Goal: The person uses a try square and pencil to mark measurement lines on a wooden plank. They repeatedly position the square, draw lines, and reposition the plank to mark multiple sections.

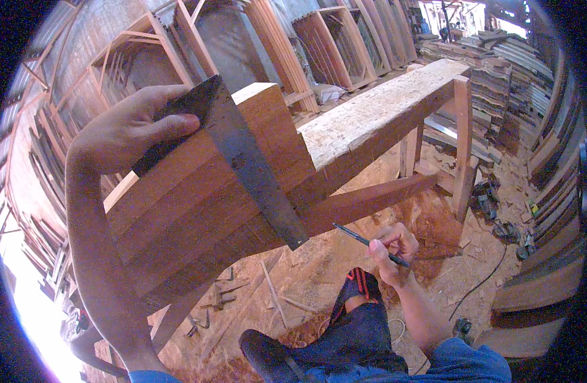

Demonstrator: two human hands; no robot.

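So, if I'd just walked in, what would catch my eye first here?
Probably the big dark L-shaped square near the centre, its blade slanting across the wooden boards, with the left fingers gripping its upper part. Next, the slim dark pen in the right fingers, below and right of centre. Beyond, a pale-topped wooden bench stretches toward the upper right.

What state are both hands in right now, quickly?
Left hand: closed, holding the dark carpenter's square against the wooden boards.
Right hand: closed, holding a dark pen-like marker, tip off the wood.
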